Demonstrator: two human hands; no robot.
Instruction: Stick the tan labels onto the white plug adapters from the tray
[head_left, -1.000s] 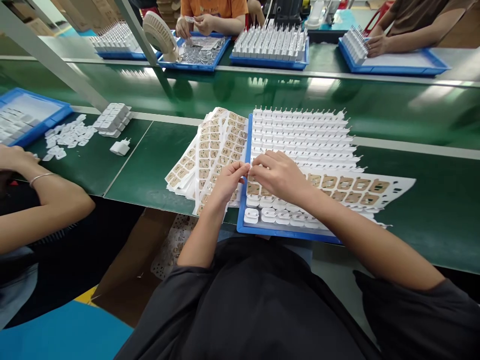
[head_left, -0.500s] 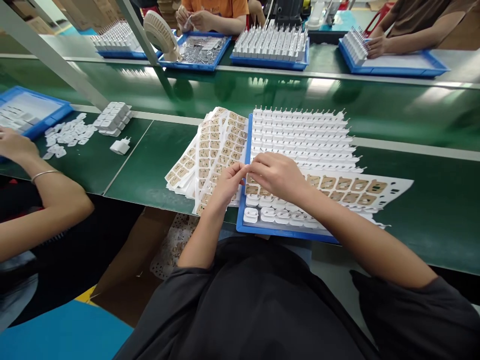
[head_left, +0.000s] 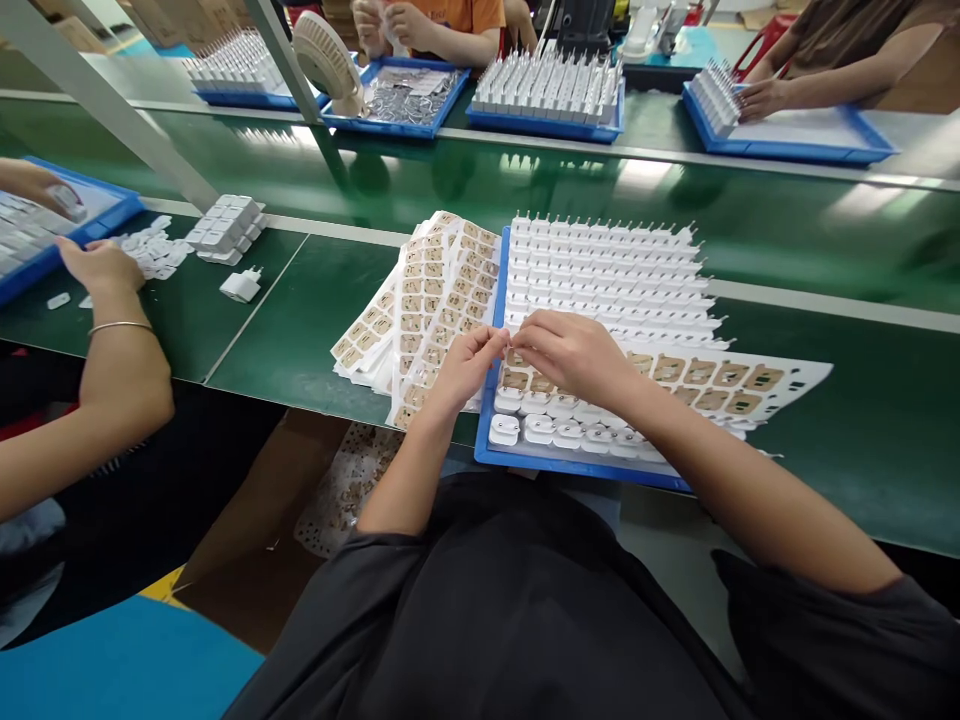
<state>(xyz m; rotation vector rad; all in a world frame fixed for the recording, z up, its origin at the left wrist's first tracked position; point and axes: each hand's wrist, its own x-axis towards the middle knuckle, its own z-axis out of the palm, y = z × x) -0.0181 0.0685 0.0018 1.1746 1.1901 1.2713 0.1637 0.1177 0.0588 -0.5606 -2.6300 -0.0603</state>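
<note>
A blue tray in front of me holds rows of white plug adapters, prongs up at the back. A white sticker sheet with tan labels lies across the tray's near rows. My left hand and my right hand meet over the sheet's left end, fingertips pinched together at one spot. What they pinch is too small to make out. A fanned stack of sticker sheets lies just left of the tray, under my left wrist.
A person at my left reaches over loose white parts, a stack of adapters and another blue tray. A single adapter lies on the green belt. Across the belt, other people work at blue trays; a small fan stands there.
My pinched hands have shifted slightly right and stayed together over the sheet. The person at my left has stretched both hands forward onto their tray and the loose parts.
</note>
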